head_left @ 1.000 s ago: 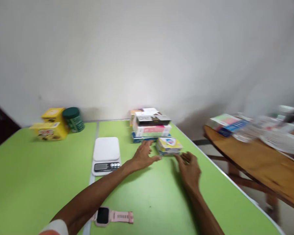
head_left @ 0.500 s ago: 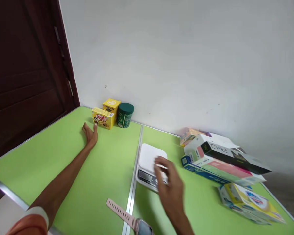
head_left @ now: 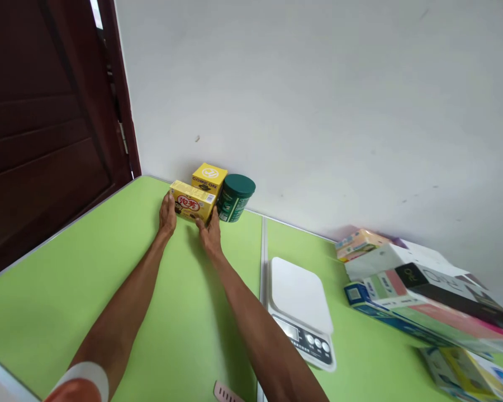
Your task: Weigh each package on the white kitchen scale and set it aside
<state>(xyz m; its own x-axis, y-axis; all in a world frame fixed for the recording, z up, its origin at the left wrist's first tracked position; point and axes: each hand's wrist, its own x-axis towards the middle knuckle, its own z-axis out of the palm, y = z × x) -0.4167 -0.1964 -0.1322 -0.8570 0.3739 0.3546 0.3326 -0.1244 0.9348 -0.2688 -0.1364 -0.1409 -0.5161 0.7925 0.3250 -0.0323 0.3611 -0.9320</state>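
Observation:
A flat yellow snack box (head_left: 192,201) with red print lies near the far left of the green table (head_left: 67,290). My left hand (head_left: 167,214) presses against its left end and my right hand (head_left: 209,234) against its right front corner, so both hands clasp the box between them. Right behind it stands a taller yellow box (head_left: 209,176), and a dark green round tin (head_left: 233,197) stands just to the right, close to my right hand.
A white digital kitchen scale (head_left: 300,310) sits at centre right. A stack of flat boxes (head_left: 419,296) fills the right side, with a yellow-and-blue box (head_left: 469,371) in front. A pink watch strap (head_left: 226,393) shows at the bottom edge. A dark wooden door (head_left: 46,123) is on the left.
The view swung left from the stack of boxes. My left hand reached the snack box first, then my right hand crossed over the scale and joined it on the box's other side.

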